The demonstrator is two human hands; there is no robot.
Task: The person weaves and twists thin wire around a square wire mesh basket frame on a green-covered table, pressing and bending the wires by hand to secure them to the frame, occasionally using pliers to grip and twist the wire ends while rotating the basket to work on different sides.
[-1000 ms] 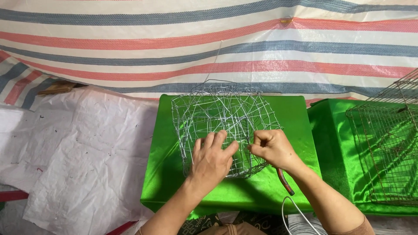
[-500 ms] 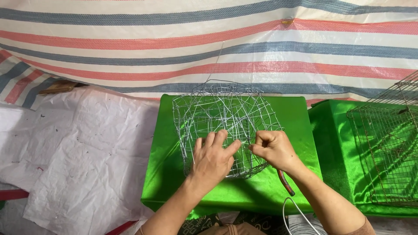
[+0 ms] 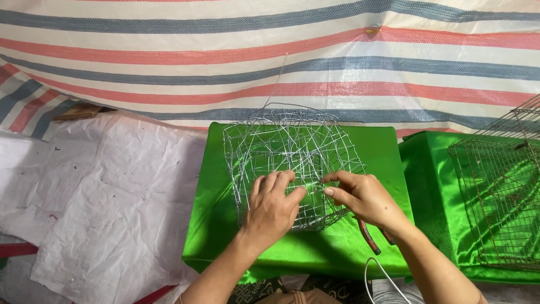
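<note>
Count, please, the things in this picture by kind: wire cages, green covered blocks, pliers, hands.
Wire cages: 2, a shiny one under the left hand and right hand, a rusty one at right.
Green covered blocks: 2.
Pliers: 1.
Hands: 2.
Total: 7.

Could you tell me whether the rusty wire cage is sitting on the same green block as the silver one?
No, the rusty wire cage rests on a separate green block to the right.

A shiny wire basket made of thin crossed wires sits upright on a green box.
</note>
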